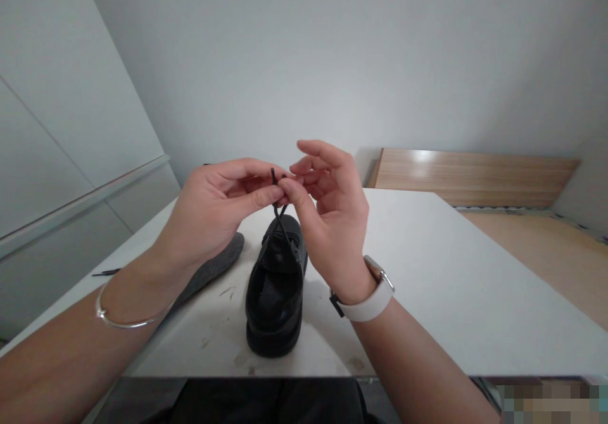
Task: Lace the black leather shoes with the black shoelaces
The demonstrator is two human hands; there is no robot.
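A black leather shoe (274, 310) stands upright on the white table, its heel toward me. Its dark shoelace (280, 218) runs up from the eyelets, both ends raised above the shoe. My left hand (218, 199) pinches the lace between thumb and fingers. Close against it, my right hand (327, 202) also pinches the lace with thumb and fingertip, the index finger lifted away. The two hands' fingertips meet over the toe, so part of the lace is hidden. A grey insole (223, 259) lies left of the shoe, partly behind my left forearm.
The white table (427, 291) bears scuffs near its front edge. Thin dark items (107, 272) lie at the left. Beyond the right edge is a bed frame with a wooden headboard (475, 177). A grey wall (332, 63) rises behind the table.
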